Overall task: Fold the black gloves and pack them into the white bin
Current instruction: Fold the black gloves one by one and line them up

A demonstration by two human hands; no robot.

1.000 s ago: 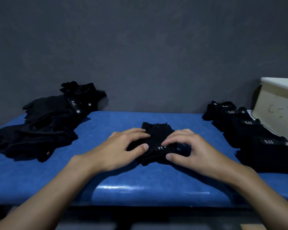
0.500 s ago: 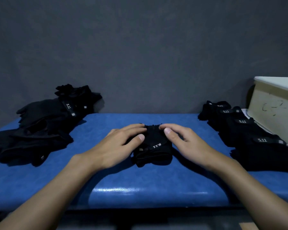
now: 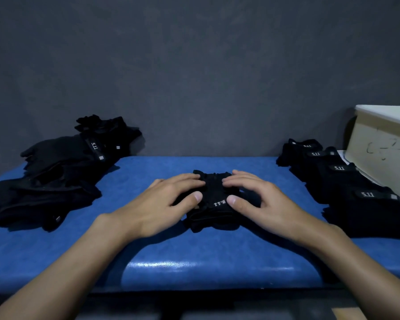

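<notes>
Both left hand (image 3: 169, 204) and right hand (image 3: 266, 204) press the folded glove (image 3: 214, 212), grip unclosed, hiding its sides.

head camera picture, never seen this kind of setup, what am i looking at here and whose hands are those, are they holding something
There is no machine here. A person wears a camera on the head, looking forward and down, so the two bare arms reaching in from the bottom are that person's own. The left hand and right hand both rest on a folded black glove in the middle of the blue table, fingers and thumbs pressing it flat rather than lifting it. To the left lies a loose pile of unfolded gloves. To the right is a row of folded gloves, and beyond it, at the picture's right edge, stands the white bin they are meant to go into. Its inside is not visible from here.
</notes>
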